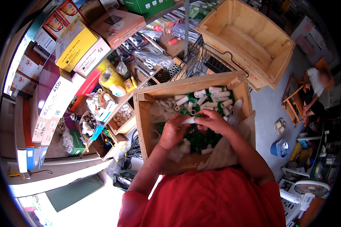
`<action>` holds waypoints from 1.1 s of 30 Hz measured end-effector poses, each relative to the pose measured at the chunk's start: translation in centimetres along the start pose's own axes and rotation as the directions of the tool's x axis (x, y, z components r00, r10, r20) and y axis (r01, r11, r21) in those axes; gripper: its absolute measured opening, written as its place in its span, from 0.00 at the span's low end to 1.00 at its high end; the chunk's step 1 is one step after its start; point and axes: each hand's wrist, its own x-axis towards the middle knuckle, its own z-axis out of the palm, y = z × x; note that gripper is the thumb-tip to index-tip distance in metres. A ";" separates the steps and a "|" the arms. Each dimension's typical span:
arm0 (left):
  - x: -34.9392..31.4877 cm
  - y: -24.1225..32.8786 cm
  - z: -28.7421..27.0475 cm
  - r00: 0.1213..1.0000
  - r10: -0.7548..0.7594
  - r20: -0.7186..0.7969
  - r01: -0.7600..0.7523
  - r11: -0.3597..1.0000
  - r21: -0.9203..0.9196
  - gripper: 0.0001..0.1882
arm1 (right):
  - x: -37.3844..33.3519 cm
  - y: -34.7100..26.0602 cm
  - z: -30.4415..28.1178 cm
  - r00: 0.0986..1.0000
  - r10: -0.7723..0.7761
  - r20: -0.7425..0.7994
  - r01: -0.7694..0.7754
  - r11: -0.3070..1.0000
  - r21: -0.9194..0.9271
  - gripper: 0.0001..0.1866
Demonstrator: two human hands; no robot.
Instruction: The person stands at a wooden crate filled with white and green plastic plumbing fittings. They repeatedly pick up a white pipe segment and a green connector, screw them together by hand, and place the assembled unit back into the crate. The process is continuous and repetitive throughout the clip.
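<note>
Hands at an open, pale wooden crate (139, 130). The left hand (173, 130) and right hand (212, 121) pinch a short, curved white plastic piece (188, 120) between them — above the crate's middle. White plastic tubes (182, 100) lie toward its far edge, dark-green plastic pieces (195, 140) nearer. Work appears unfinished — one piece in hand, many loose; the finished count cannot be told.

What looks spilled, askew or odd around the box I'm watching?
Nothing looks plainly spilled or broken. The tan cloth looks untidy: it lies bunched over the near right part of the wooden box, covering some of the inside.
</note>
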 end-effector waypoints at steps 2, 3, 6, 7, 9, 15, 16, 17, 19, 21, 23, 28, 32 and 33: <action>0.2 0.1 -0.3 0.997 -0.082 0.012 0.083 0.995 -0.055 0.16 | 0.0 -0.4 0.4 0.999 -0.040 -0.032 0.038 0.998 -0.058 0.20; 0.3 0.2 -0.4 0.993 -0.113 0.024 0.114 0.991 -0.071 0.16 | -0.2 -0.6 0.5 0.992 -0.122 -0.030 0.116 0.984 -0.136 0.21; 0.1 -0.4 -0.7 0.985 -0.170 0.042 0.173 0.978 -0.112 0.16 | -1.1 -1.6 0.9 0.941 -0.338 -0.025 0.311 0.892 -0.328 0.25; 0.0 -0.8 -0.7 0.982 -0.181 0.046 0.186 0.975 -0.125 0.16 | -1.5 -2.0 1.1 0.918 -0.394 -0.044 0.351 0.859 -0.373 0.26; -0.1 -1.1 -0.7 0.977 -0.200 0.070 0.208 0.965 -0.157 0.15 | -1.5 -2.3 1.0 0.893 -0.448 -0.038 0.394 0.821 -0.413 0.26; -0.3 -2.1 0.2 0.962 -0.236 0.138 0.269 0.908 -0.322 0.15 | -1.1 -1.8 0.0 0.882 -0.470 -0.003 0.425 0.800 -0.423 0.17; -0.4 -2.1 0.3 0.963 -0.231 0.138 0.265 0.903 -0.339 0.15 | -1.0 -1.7 0.0 0.875 -0.483 -0.011 0.431 0.790 -0.437 0.16; -0.4 -2.3 0.4 0.970 -0.212 0.121 0.240 0.918 -0.315 0.15 | -1.0 -1.6 0.0 0.868 -0.496 -0.019 0.435 0.779 -0.452 0.15; -0.4 -2.5 0.6 0.981 -0.170 0.090 0.188 0.945 -0.267 0.15 | -0.9 -1.6 0.2 0.871 -0.491 -0.037 0.419 0.778 -0.468 0.14; -0.3 -2.3 0.6 0.985 -0.150 0.081 0.165 0.961 -0.223 0.14 | -0.8 -1.3 0.3 0.876 -0.478 -0.062 0.392 0.782 -0.485 0.13; -0.2 -2.0 0.6 0.988 -0.131 0.080 0.144 0.972 -0.187 0.15 | -0.7 -1.0 0.3 0.886 -0.456 -0.090 0.355 0.790 -0.500 0.13; 0.0 -1.1 0.6 0.993 -0.107 0.055 0.114 0.983 -0.144 0.15 | -0.7 -1.1 0.2 0.932 -0.344 -0.112 0.255 0.844 -0.472 0.12; -0.1 -1.2 0.7 0.990 -0.123 0.073 0.132 0.982 -0.135 0.16 | -0.5 -1.0 0.1 0.956 -0.267 -0.120 0.193 0.884 -0.426 0.12; -0.2 -1.4 0.8 0.989 -0.129 0.076 0.138 0.981 -0.137 0.16 | -0.6 -0.9 0.1 0.954 -0.273 -0.126 0.200 0.888 -0.413 0.14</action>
